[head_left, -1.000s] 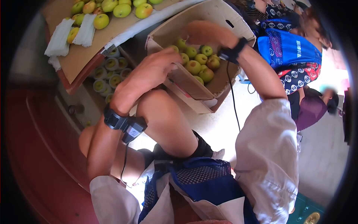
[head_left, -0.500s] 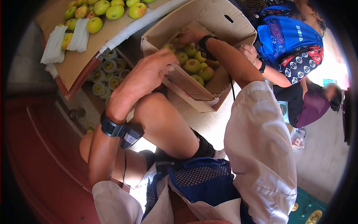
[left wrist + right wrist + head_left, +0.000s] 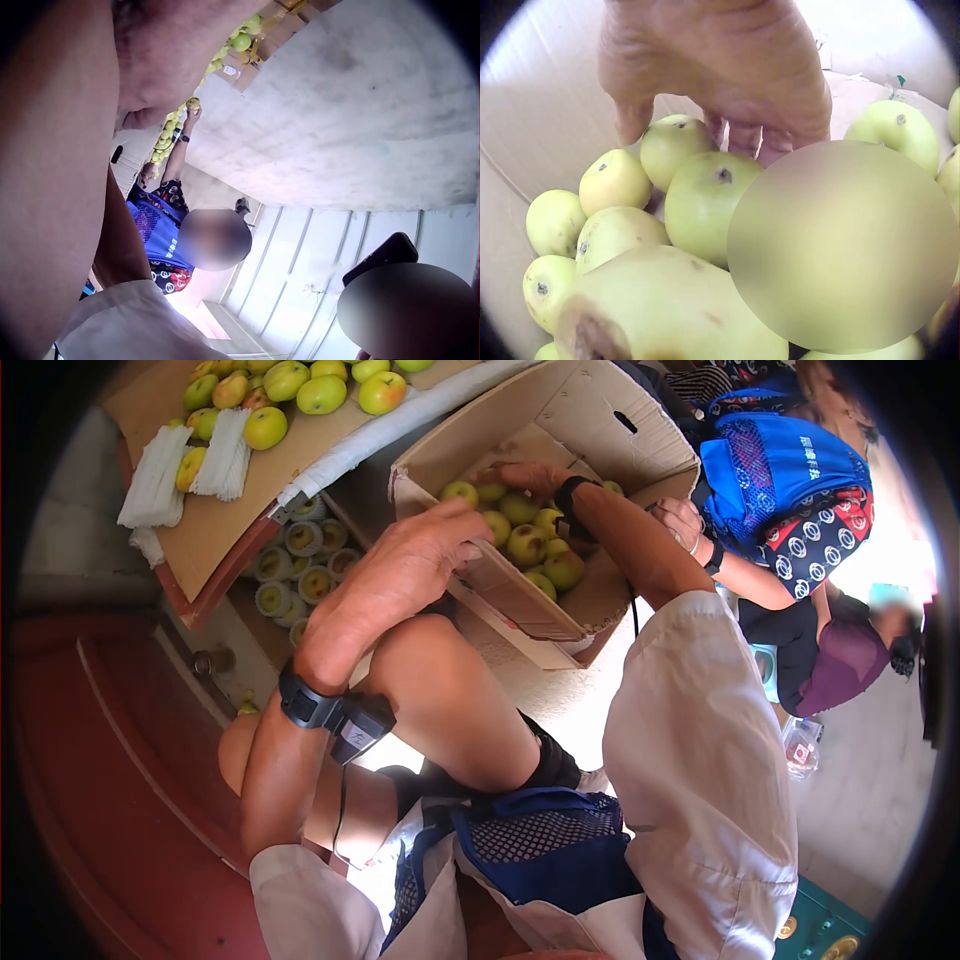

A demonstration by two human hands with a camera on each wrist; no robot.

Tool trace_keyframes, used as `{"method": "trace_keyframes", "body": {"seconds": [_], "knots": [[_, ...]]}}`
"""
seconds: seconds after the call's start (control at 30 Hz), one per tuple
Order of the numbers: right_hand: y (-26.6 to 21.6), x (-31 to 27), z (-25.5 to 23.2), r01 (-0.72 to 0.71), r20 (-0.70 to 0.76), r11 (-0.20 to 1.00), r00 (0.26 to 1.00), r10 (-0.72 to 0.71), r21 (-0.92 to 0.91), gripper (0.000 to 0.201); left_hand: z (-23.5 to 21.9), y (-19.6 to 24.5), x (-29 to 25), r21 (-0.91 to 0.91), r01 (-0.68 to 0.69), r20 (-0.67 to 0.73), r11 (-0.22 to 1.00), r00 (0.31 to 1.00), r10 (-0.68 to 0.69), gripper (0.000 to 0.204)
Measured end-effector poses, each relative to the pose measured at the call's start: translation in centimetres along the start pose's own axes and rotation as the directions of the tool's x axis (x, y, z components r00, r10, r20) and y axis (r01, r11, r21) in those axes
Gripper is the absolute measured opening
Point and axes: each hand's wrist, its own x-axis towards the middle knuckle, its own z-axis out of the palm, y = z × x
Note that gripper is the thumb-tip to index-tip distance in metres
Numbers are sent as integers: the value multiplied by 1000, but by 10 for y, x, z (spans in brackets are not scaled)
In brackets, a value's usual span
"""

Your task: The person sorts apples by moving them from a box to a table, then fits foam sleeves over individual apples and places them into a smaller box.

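Observation:
In the head view, my left hand (image 3: 400,565) grips the near-left rim of an open cardboard box (image 3: 520,595), its fingers bent over the edge. Inside the box lie several yellow-green apples (image 3: 526,545). My right hand (image 3: 535,478) reaches in among them at the far left. The right wrist view shows this hand (image 3: 720,67) from above, thumb at one side of a green apple (image 3: 676,150) and fingers at its other side, their tips partly hidden. The left wrist view shows part of the left hand (image 3: 169,56) but not the box rim it holds.
Loose apples (image 3: 321,394) and white foam nets (image 3: 160,475) lie on a cardboard-covered table at upper left. Netted apples (image 3: 303,538) fill a container below it. A person in a blue vest (image 3: 790,465) is right of the box; another sits (image 3: 845,655) farther off.
My right hand has come down from above the box into the apples, and has shifted slightly right since half a second ago. The left hand stays on the rim.

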Motion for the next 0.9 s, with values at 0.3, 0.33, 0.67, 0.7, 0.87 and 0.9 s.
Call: {"method": "trace_keyframes", "body": {"seconds": [0.3, 0.33, 0.67, 0.7, 0.87, 0.9], "knots": [[-72, -36, 25, -156, -29, 858, 980, 195, 490, 52, -5, 0, 0, -27, 18, 6, 999, 1000, -18, 23], [-76, -35, 22, -213, -31, 834, 964, 265, 510, 51, -6, 0, 0, -39, 26, 7, 999, 1000, -25, 23], [-108, -16, 1, -366, 194, 708, 929, 315, 604, 43, -26, -3, 8, -89, 44, -21, 995, 999, -46, 22], [-107, -14, 4, -382, 206, 703, 923, 326, 599, 44, -27, -4, 9, -88, 33, -20, 996, 999, -35, 22], [-98, 5, 10, -441, 343, 689, 895, 286, 575, 46, -30, -16, 14, -31, 7, -31, 1000, 999, -8, 22], [-106, 3, 12, -461, 332, 676, 887, 322, 575, 44, -33, -13, 15, -42, 27, -19, 999, 999, -28, 22]]}}
